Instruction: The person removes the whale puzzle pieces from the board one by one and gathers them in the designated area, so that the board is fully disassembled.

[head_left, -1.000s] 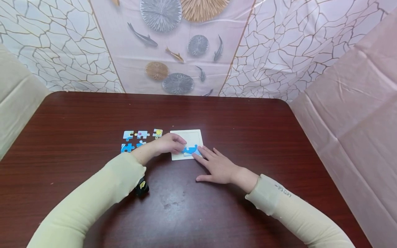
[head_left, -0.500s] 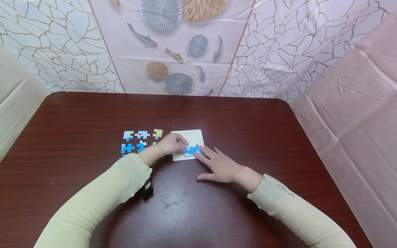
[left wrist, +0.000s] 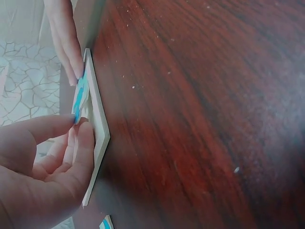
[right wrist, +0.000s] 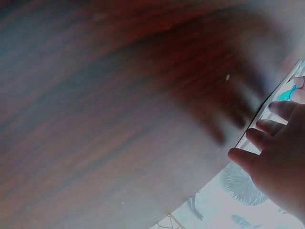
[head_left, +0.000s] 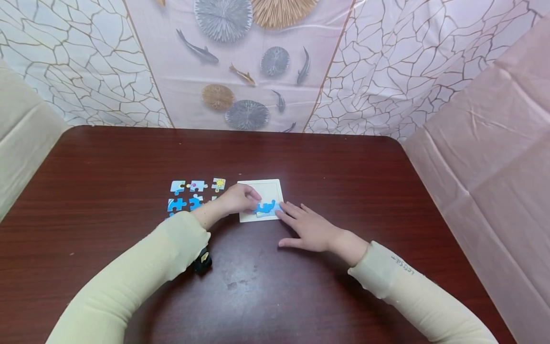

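A white puzzle tray (head_left: 261, 187) lies near the table's middle, with blue puzzle pieces (head_left: 266, 207) along its near right part. My left hand (head_left: 238, 198) is over the tray's left side. Its thumb and index finger pinch the end of a blue puzzle piece (left wrist: 77, 113), tilted up from the tray in the left wrist view; the fingers hide part of it. My right hand (head_left: 312, 230) is spread with straight fingers, its fingertips on the pieces and the tray's right edge. The right wrist view shows its fingers (right wrist: 257, 139) along that edge.
Several loose puzzle pieces (head_left: 176, 204) lie in rows left of the tray, some partly behind my left arm. A piece with a yellow sun (head_left: 219, 184) is closest to the tray. The dark wooden table (head_left: 343, 181) ends at patterned cloth behind.
My left hand has shifted slightly right over the tray with the piece. My right hand has slid a little to the right, uncovering more of the pieces.
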Motion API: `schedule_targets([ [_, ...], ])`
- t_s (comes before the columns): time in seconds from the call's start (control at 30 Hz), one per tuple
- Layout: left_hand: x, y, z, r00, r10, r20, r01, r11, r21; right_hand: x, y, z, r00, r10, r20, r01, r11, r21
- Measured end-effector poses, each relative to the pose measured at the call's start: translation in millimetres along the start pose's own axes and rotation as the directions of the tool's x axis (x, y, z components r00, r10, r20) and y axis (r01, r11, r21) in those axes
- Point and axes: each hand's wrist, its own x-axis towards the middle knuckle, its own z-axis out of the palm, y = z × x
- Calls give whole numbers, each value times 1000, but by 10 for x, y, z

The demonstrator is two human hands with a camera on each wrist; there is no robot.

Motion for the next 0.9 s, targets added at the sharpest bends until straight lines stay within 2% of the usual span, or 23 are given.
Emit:
schedule_targets([
  [0.13, -23, 32, -32, 999, 14, 40, -16, 998, 65, -2, 11, 15, 1000, 2, 3, -2, 1000, -9],
  [0.23, -41, 59, -44, 997, 11, 79, -17, 996, 83, -3, 9, 29, 1000, -7, -8, 7, 1000, -10],
  [0.33, -51, 73, -42, 995, -9, 95, 3, 998, 61, -7, 9, 42, 1000, -11, -16, 11, 1000, -14],
  [0.47, -41, 60, -26, 997, -23, 80, 21, 999, 35, -12, 9, 49, 1000, -4, -14, 4, 1000, -21],
  [0.9, -38, -24, -103, 996, 17, 84, -13, 999, -50, -17, -5, 40, 1000, 7, 3, -7, 1000, -14],
])
